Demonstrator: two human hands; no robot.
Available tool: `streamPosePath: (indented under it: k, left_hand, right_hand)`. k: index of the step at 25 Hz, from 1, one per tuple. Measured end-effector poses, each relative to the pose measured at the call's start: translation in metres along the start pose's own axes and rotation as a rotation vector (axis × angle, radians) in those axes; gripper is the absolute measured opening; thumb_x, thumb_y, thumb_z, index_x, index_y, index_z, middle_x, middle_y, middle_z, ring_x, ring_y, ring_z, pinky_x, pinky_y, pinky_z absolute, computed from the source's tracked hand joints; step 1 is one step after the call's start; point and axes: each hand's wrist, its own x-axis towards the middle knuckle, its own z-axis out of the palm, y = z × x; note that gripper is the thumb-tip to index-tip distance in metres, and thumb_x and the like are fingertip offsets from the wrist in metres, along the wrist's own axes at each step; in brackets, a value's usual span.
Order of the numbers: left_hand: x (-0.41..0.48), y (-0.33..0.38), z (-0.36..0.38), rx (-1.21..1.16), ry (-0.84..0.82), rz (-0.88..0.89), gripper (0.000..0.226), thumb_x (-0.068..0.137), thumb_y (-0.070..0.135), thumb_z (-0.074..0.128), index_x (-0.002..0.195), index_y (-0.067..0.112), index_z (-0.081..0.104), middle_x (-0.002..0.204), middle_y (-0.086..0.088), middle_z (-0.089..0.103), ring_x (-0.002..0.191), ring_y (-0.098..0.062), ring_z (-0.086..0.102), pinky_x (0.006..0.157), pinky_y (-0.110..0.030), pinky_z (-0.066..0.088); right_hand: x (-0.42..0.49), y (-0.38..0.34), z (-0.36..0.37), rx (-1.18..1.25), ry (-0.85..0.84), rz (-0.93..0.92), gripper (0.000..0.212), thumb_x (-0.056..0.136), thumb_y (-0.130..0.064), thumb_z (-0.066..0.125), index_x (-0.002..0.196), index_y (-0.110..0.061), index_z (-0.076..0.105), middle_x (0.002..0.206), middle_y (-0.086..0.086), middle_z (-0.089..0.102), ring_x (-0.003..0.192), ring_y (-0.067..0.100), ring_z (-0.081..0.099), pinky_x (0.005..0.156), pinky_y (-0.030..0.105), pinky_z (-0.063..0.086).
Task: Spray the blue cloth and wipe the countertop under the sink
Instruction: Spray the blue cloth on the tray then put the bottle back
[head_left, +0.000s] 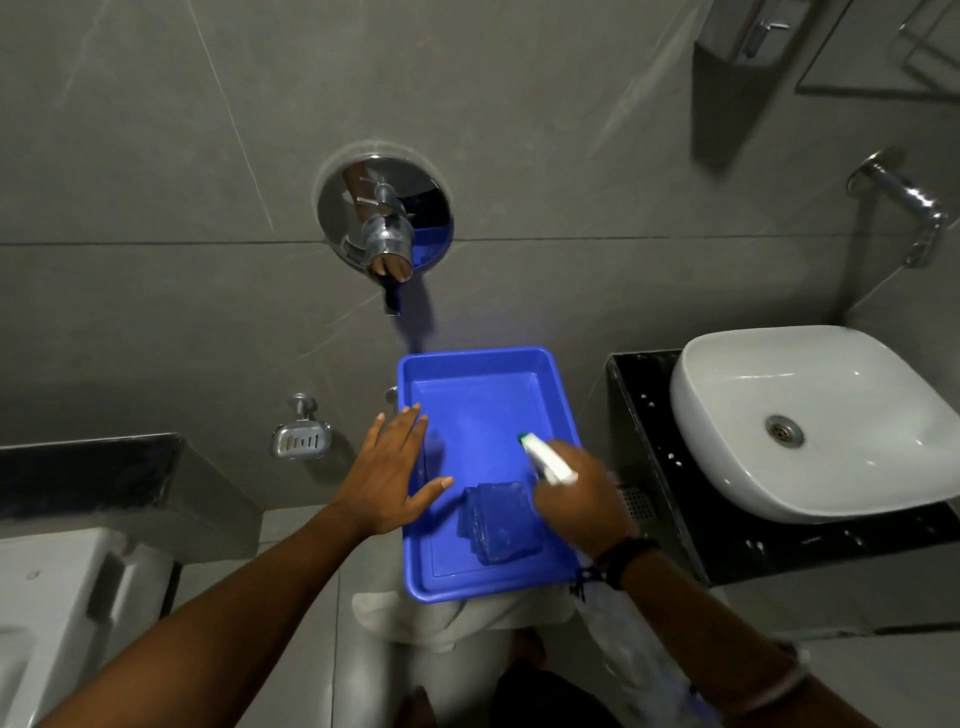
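Observation:
A folded blue cloth (500, 522) lies in the near right part of a blue plastic tray (470, 584). My right hand (579, 499) is closed around a white spray bottle (548, 458) with a green nozzle, held over the tray just beside and above the cloth. My left hand (390, 475) hovers open with fingers spread over the tray's left rim. To the right, a white basin (815, 421) sits on a black speckled countertop (675, 509).
A chrome mixer valve (384, 208) and spout stick out of the grey tiled wall above the tray. A metal soap dish (300, 439) hangs on the wall at left. A chrome tap (906, 200) is mounted above the basin. A white toilet (57, 613) stands at lower left.

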Motion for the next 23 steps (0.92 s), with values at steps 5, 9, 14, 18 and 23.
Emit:
streamPosePath:
  k: [5,9,14,18,23]
  left_hand:
    - [0.022,-0.004,-0.023,0.027,0.028,0.022,0.101,0.086,0.076,0.024,0.154,0.003,0.021,0.163,-0.016,0.021,0.153,-0.029,0.014,0.125,-0.047,0.003]
    - [0.026,-0.002,-0.024,-0.003,0.023,-0.012,0.095,0.09,0.069,0.04,0.155,0.003,0.016,0.165,-0.016,0.015,0.154,-0.028,0.009,0.125,-0.046,0.001]
    - [0.026,0.007,-0.01,-0.084,-0.005,-0.116,0.092,0.092,0.063,0.047,0.155,0.003,0.018,0.165,-0.014,0.015,0.154,-0.026,0.009,0.125,-0.044,0.002]
    - [0.029,0.012,0.006,-0.168,-0.019,-0.22,0.081,0.094,0.052,0.055,0.152,0.002,0.028,0.162,-0.016,0.025,0.151,-0.028,0.02,0.123,-0.048,0.013]
    - [0.038,0.029,0.047,-0.517,-0.036,-0.526,0.049,0.09,0.024,0.071,0.127,-0.004,0.056,0.132,-0.024,0.058,0.122,-0.036,0.057,0.102,-0.04,0.043]
  right_hand:
    - [0.096,-0.07,-0.037,0.263,0.251,-0.194,0.016,0.074,0.008,0.052,0.085,0.006,0.063,0.084,0.03,0.065,0.072,0.035,0.059,0.066,0.041,0.047]
    - [0.151,-0.074,-0.008,0.417,0.267,-0.214,0.029,0.076,0.013,0.049,0.1,0.007,0.064,0.091,0.022,0.066,0.077,0.024,0.055,0.072,0.033,0.046]
    - [0.198,-0.056,0.048,0.48,0.259,-0.078,0.037,0.08,0.01,0.046,0.114,0.005,0.061,0.106,0.018,0.064,0.091,0.022,0.057,0.082,0.034,0.049]
    - [0.213,-0.046,0.062,0.472,0.228,-0.074,0.027,0.081,0.003,0.052,0.108,0.003,0.059,0.097,0.015,0.058,0.082,0.028,0.055,0.075,0.038,0.048]
    - [0.177,0.023,0.07,0.267,0.094,0.059,0.062,0.075,-0.03,0.076,0.127,-0.008,0.053,0.127,0.017,0.052,0.121,0.027,0.05,0.103,0.038,0.042]
